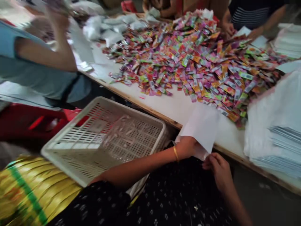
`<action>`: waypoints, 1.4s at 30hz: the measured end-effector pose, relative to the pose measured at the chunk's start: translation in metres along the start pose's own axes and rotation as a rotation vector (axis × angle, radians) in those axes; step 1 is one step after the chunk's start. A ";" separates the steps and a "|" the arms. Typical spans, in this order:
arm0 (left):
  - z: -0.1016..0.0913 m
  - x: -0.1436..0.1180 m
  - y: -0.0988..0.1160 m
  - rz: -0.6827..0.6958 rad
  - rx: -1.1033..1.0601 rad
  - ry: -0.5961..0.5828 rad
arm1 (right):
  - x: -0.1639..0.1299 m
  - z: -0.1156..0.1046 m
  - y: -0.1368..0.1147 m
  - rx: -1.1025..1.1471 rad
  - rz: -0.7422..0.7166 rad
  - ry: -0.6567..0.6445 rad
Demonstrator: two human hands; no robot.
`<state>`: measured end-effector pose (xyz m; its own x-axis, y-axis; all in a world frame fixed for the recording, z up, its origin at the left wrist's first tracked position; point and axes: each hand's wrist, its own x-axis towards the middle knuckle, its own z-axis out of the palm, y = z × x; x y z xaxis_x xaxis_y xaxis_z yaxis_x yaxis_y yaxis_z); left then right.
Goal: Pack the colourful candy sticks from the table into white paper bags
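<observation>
A white pouch (202, 127) lies over the table's front edge, its mouth toward me. My left hand (188, 146), with a gold bangle at the wrist, is pushed inside the pouch's mouth and mostly hidden by it. My right hand (217, 168) pinches the pouch's lower corner from below the table edge. Just beyond the pouch spreads a big heap of small colourful sachets (199, 59) across the white table (171, 106).
A white slatted plastic basket (103, 138) holding clear wrappers sits at my left, by my lap. Stacks of white pouches (275, 131) stand at the right. A person in a blue top (35, 69) is at the left; other people's hands (227, 29) work at the far side.
</observation>
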<state>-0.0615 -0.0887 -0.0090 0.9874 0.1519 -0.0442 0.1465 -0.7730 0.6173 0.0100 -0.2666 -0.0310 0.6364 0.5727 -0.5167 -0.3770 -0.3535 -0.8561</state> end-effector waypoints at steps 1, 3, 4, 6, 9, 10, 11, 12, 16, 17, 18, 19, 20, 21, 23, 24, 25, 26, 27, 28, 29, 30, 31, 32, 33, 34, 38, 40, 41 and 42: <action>0.001 -0.004 0.001 0.029 -0.034 -0.016 | -0.001 0.002 0.000 0.073 0.005 -0.005; 0.001 -0.012 0.004 0.104 -0.064 -0.043 | -0.005 0.006 0.000 0.186 0.018 -0.040; 0.000 -0.015 0.006 0.143 -0.057 -0.048 | -0.006 0.008 0.000 0.216 0.027 -0.060; 0.001 -0.019 0.011 0.195 0.000 -0.030 | -0.008 0.012 -0.001 0.218 0.038 -0.065; 0.008 -0.023 0.015 0.239 0.073 0.042 | -0.008 0.014 -0.003 0.171 0.055 -0.008; 0.012 -0.024 0.016 0.249 0.086 0.071 | -0.008 0.013 -0.005 0.166 0.069 0.003; 0.015 -0.024 0.015 0.259 0.095 0.100 | -0.007 0.011 -0.007 0.166 0.090 -0.001; 0.018 -0.024 0.015 0.271 0.104 0.125 | -0.007 0.009 -0.010 0.161 0.115 -0.016; 0.029 -0.021 0.015 0.325 0.118 0.159 | -0.006 0.000 -0.022 0.052 0.169 -0.123; 0.029 -0.020 0.017 0.329 0.100 0.161 | -0.006 -0.001 -0.025 0.009 0.166 -0.148; 0.027 -0.020 0.019 0.326 0.065 0.170 | -0.006 -0.002 -0.027 -0.036 0.157 -0.162; 0.023 -0.021 0.020 0.321 0.013 0.182 | -0.006 -0.004 -0.028 -0.080 0.144 -0.162; 0.017 -0.024 0.021 0.323 -0.053 0.188 | -0.007 -0.008 -0.029 -0.125 0.127 -0.140; 0.007 -0.029 0.018 0.343 -0.130 0.167 | -0.007 -0.014 -0.030 -0.169 0.105 -0.096; -0.017 -0.045 0.004 0.416 -0.272 0.004 | -0.008 -0.032 -0.030 -0.243 0.067 0.023; -0.031 -0.055 -0.008 0.442 -0.313 -0.118 | -0.009 -0.044 -0.029 -0.269 0.055 0.080; -0.042 -0.065 -0.023 0.430 -0.318 -0.242 | -0.010 -0.057 -0.028 -0.286 0.047 0.126; -0.051 -0.075 -0.040 0.375 -0.274 -0.314 | -0.010 -0.069 -0.027 -0.298 0.041 0.159; -0.056 -0.082 -0.058 0.285 -0.195 -0.316 | -0.011 -0.080 -0.025 -0.309 0.033 0.175; -0.057 -0.088 -0.075 0.189 -0.108 -0.261 | -0.013 -0.088 -0.023 -0.321 0.022 0.178; -0.054 -0.090 -0.089 0.112 -0.040 -0.190 | -0.014 -0.095 -0.020 -0.335 0.006 0.169; -0.048 -0.089 -0.099 0.037 0.024 -0.114 | -0.016 -0.099 -0.017 -0.351 -0.018 0.157; -0.040 -0.087 -0.104 -0.028 0.096 -0.055 | -0.018 -0.102 -0.014 -0.365 -0.048 0.159; -0.032 -0.082 -0.104 -0.084 0.173 -0.013 | -0.020 -0.104 -0.010 -0.376 -0.091 0.192; -0.025 -0.078 -0.100 -0.129 0.257 0.024 | -0.021 -0.106 -0.007 -0.400 -0.147 0.250; -0.020 -0.073 -0.093 -0.146 0.339 0.066 | -0.022 -0.108 -0.004 -0.453 -0.226 0.330; -0.010 -0.050 -0.051 0.139 0.501 0.320 | -0.013 -0.115 -0.003 -0.952 -0.763 0.522; -0.001 -0.033 -0.037 0.396 0.498 0.425 | 0.000 -0.115 -0.010 -1.153 -1.055 0.422; 0.006 -0.025 -0.033 0.497 0.483 0.456 | 0.008 -0.114 -0.016 -1.212 -1.159 0.333; 0.014 -0.017 -0.032 0.570 0.467 0.469 | 0.015 -0.113 -0.022 -1.259 -1.226 0.229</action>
<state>-0.0817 -0.0749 -0.0388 0.8063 -0.1766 0.5645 -0.2516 -0.9662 0.0570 0.1041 -0.3341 -0.0191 0.2437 0.8535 0.4606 0.9697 -0.2056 -0.1322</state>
